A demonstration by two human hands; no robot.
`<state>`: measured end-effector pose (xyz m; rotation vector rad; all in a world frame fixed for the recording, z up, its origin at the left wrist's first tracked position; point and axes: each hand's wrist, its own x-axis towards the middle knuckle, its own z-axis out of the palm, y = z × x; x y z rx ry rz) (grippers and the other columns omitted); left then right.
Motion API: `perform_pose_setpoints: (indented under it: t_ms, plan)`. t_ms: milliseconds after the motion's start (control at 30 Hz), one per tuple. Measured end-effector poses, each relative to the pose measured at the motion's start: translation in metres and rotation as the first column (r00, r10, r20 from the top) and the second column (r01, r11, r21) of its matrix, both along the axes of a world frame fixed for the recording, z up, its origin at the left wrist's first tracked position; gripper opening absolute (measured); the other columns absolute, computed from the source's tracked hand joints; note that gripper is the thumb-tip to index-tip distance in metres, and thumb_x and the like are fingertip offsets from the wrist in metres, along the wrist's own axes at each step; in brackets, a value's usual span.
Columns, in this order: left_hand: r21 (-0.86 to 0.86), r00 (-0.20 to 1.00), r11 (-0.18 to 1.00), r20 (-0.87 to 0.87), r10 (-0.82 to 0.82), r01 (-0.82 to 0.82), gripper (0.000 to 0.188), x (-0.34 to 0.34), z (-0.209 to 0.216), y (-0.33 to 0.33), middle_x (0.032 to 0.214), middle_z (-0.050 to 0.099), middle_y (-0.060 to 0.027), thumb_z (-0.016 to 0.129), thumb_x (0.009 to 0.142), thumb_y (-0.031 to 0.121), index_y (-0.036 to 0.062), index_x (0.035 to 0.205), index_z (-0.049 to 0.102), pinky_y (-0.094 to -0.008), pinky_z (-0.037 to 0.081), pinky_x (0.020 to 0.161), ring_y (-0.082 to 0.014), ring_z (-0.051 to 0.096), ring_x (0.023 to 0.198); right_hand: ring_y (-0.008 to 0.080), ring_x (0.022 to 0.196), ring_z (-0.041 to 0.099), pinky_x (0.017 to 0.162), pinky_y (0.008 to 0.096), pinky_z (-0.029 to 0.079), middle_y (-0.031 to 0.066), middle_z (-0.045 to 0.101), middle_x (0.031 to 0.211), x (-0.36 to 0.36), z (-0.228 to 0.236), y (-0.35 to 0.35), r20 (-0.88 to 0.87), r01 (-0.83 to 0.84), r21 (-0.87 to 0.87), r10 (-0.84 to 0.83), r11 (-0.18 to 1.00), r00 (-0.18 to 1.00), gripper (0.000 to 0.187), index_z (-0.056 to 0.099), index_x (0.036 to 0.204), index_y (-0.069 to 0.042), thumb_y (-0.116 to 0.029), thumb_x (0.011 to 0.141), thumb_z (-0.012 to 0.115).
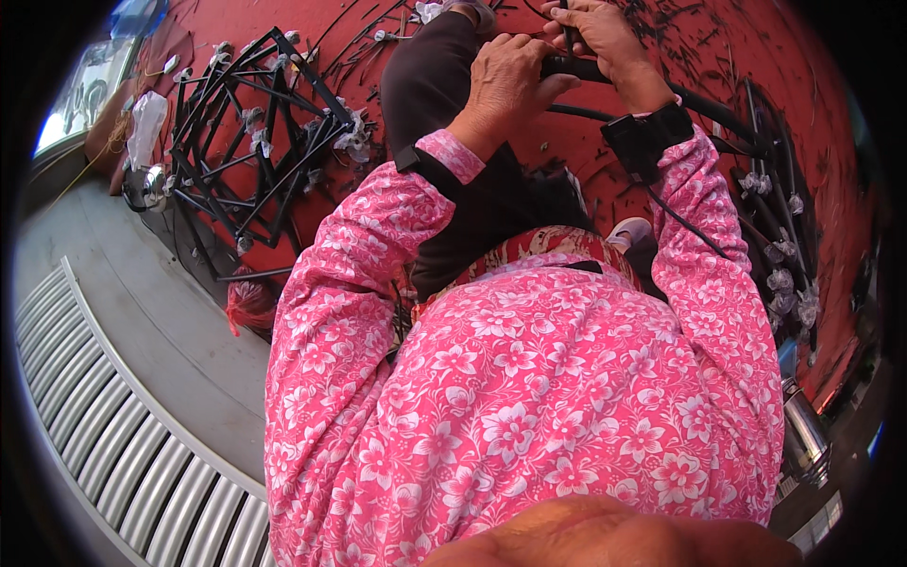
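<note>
A dark tube [581, 68], part of a black tubular frame, runs between my hands at the top of the view and on toward the right. My left hand [505, 87] is closed around the tube's left end, thumb on the near side. My right hand [612, 45] is just beyond the tube, its fingers pinching a thin dark strip [568, 30] that stands up from it. Part of the fingers and the strip's upper end are cut off or hidden, so I cannot make out what the strip is.
Black tubular frames [265, 142] with plastic-wrapped ends are heaped at the left; more wrapped tubes [779, 213] lie at the right. Dark scraps [694, 28] litter the red floor [822, 104]. A roller conveyor [142, 425] and a red mesh bag [250, 300] are at the left.
</note>
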<state>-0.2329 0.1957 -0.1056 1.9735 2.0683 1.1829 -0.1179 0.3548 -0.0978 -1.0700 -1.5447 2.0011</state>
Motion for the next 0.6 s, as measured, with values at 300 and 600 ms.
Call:
perform_pose_setpoints:
  t_ms: [300,600]
  plan:
    - [-0.1,0.997,0.994,0.069,0.046,-0.039,0.046,0.032,0.005,-0.04,0.095,0.069,-0.0058,0.084,0.077,0.044,0.0083,0.104,0.073,-0.0394,0.05,0.082,-0.0273,0.064,0.092,0.0086,0.071,0.069,0.055,0.0187,0.048,0.0049,0.075,0.092,0.017,0.001,-0.028,0.295,-0.028,-0.096,0.055,0.995,0.954,0.022,0.071,0.118,-0.003,-0.015,0.102,0.062]
    - [0.108,0.99,0.991,-0.128,-0.063,0.077,0.041,0.024,0.018,-0.039,0.105,0.065,-0.0053,0.081,0.077,0.021,0.0135,0.116,0.071,-0.04,0.048,0.083,-0.0272,0.061,0.096,0.0195,0.07,0.072,0.052,0.0282,0.05,0.0154,0.076,0.092,0.005,0.011,-0.031,0.311,0.116,-0.091,-0.082,0.989,0.947,0.02,0.07,0.109,0.003,-0.012,0.099,0.062]
